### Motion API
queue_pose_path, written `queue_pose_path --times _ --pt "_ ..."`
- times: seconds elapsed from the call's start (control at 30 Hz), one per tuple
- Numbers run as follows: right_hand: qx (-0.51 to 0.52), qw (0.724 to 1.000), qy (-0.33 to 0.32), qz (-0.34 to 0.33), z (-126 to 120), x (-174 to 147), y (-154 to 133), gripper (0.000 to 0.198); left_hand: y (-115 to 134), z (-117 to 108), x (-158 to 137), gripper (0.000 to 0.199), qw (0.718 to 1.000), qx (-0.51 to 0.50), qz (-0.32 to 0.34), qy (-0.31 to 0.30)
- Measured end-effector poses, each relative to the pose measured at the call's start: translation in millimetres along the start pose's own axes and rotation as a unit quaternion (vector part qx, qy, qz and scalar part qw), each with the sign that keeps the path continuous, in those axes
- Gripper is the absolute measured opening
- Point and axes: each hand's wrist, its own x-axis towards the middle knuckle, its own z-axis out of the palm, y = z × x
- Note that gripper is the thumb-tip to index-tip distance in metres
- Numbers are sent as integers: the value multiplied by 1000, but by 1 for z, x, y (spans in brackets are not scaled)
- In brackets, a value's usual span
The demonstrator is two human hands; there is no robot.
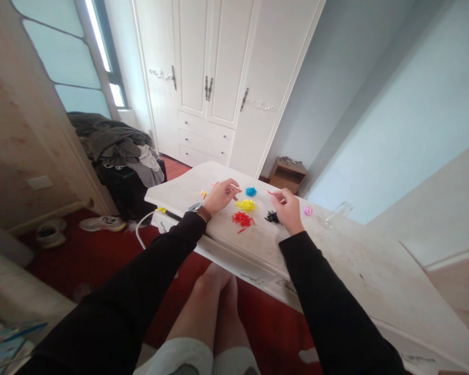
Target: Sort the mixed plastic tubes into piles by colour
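My right hand (288, 209) pinches a small red strip (271, 193) between thumb and fingertips, above the white table. Below it, partly behind the hand, lies a pile of black strips (272, 217). My left hand (222, 196), with a watch (194, 207) on the wrist, hovers over the table with its fingers bent together; anything at the fingertips is too small to name. Between the hands are a blue pile (251, 191), a yellow pile (245, 205) and a red pile (242, 219) of similar small strips. A few mixed-colour pieces (204, 194) lie beyond my left wrist.
A pink round item (308, 210) and a clear glass (339, 213) sit on the table (352, 255) to the right. A white cable (139, 229) hangs at the left edge. Behind stand a wardrobe (219, 57) and a small wooden cabinet (287, 176).
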Motion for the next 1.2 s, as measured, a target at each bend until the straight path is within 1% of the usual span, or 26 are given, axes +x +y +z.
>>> queue_pose_path --times 0.07,0.1,0.13,0.2,0.27,0.37,0.43,0.5,0.57,0.63,0.73,0.8,0.87,0.93,1.03,1.2 --pt "-28 999 24 18 -25 -4 17 13 0 0 0 13 1000 -16 -4 -8" --pt "-36 999 24 25 -37 -8 26 13 0 0 1 13 1000 -18 -2 -13" --pt "-45 998 22 33 -46 -12 34 13 0 0 1 13 1000 -14 2 -17" --pt "-79 996 -14 45 -59 -23 46 13 -1 -1 2 13 1000 9 15 -18" --pt "-102 992 -60 50 -64 -34 53 15 -1 -1 3 13 999 34 35 -13" --pt "-119 985 -118 44 -62 -45 54 15 -3 -1 4 12 996 51 69 1" --pt "-133 982 -131 30 -59 -47 50 15 -4 -1 4 12 995 57 76 6" --pt "-148 982 -114 11 -56 -43 42 14 -4 -1 4 11 996 63 70 4" --pt "-154 984 -93 -9 -51 -36 32 13 -3 -1 3 9 996 69 63 -3" --pt "-147 984 -100 -31 -40 -27 18 13 -2 0 3 10 996 72 59 -9" --pt "-122 979 -147 -76 -12 -8 -5 8 -3 0 3 13 996 70 61 -15" --pt "-111 976 -161 -99 10 6 -19 9 -5 0 3 14 995 69 64 -17" --pt "-94 973 -175 -117 30 18 -27 9 -7 0 3 15 996 64 66 -19" --pt "-90 970 -183 -132 45 25 -31 6 -8 -1 3 17 996 57 69 -22" --pt "-79 969 -189 -136 55 25 -31 7 -8 -1 2 18 995 61 79 -22" --pt "-62 974 -179 -123 55 19 -26 8 -8 -1 2 20 993 64 97 -21"
